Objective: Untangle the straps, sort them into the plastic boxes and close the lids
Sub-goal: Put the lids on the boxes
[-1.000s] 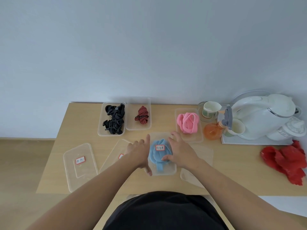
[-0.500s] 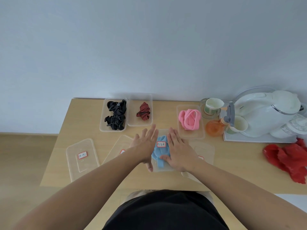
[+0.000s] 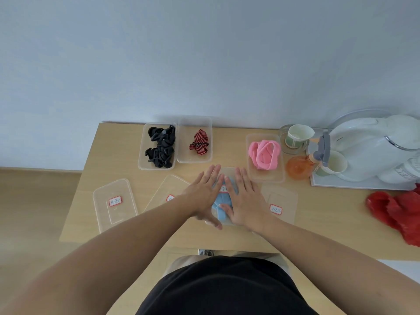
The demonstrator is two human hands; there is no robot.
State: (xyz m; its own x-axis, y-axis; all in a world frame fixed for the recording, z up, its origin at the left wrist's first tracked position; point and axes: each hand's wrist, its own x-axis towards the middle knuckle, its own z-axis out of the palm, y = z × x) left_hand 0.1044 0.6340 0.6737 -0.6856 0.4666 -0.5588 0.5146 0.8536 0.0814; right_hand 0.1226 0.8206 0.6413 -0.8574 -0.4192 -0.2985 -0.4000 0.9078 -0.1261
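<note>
A clear plastic box with a blue strap (image 3: 220,206) inside sits at the table's middle, its labelled lid on top. My left hand (image 3: 205,194) and my right hand (image 3: 244,201) lie flat on that lid, fingers spread, side by side. Behind stand three open boxes: one with black straps (image 3: 160,147), one with a red-and-black striped strap (image 3: 200,142), one with a pink strap (image 3: 264,154). Three loose lids with red-edged labels lie flat: far left (image 3: 114,202), left of my hands (image 3: 168,194), and right (image 3: 280,203).
A white kettle (image 3: 372,146) on a tray, paper cups (image 3: 296,136) and an orange bottle (image 3: 298,167) crowd the back right. A red plastic bag (image 3: 397,212) lies at the right edge. The wall runs just behind the wooden table (image 3: 113,155).
Both hands went from gripping the blue strap's box at its sides to lying flat with fingers stretched out on its lid. The camera tilted slightly up.
</note>
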